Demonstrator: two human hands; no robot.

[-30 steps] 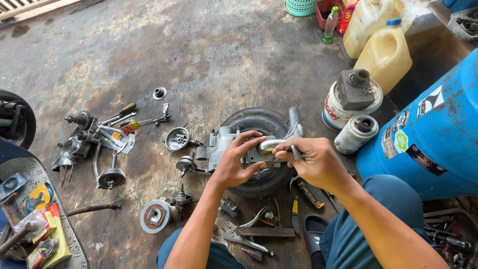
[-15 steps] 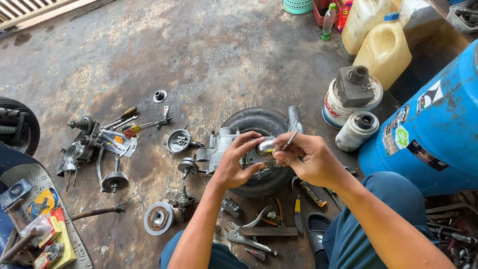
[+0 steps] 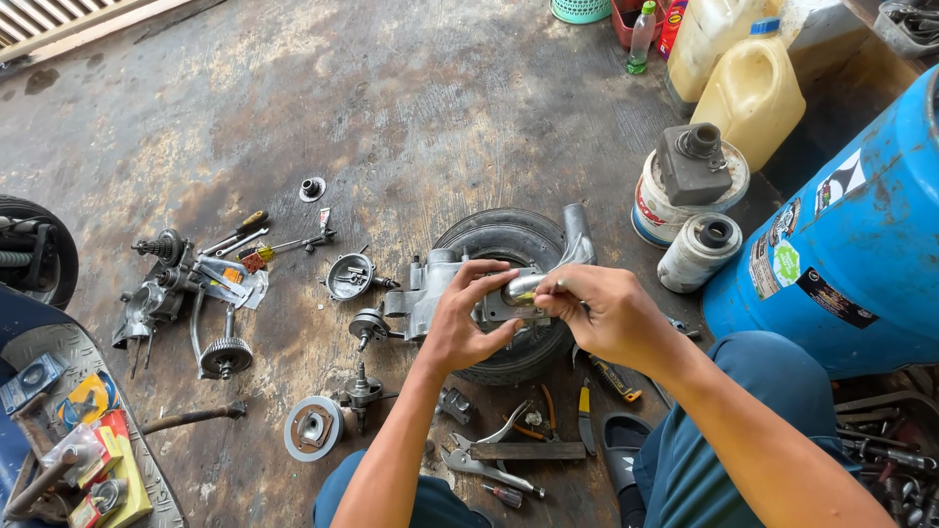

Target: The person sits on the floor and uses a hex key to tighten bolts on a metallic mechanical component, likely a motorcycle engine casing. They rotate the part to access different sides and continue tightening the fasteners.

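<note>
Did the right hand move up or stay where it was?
Yes. The right hand rose a little, judged against the small tyre: earlier it sat beside the tyre's middle, now nearer its top.

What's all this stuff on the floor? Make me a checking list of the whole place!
Surface: stained concrete floor.
Job's things: small shiny metal part held over grey engine casing resting on small tyre.
Clutter: gears, screwdrivers, pliers.
Grippers: left hand and right hand both pinch the part.
Cables: nothing seen.
Surroundings: blue drum, yellowish jugs, paint can.
</note>
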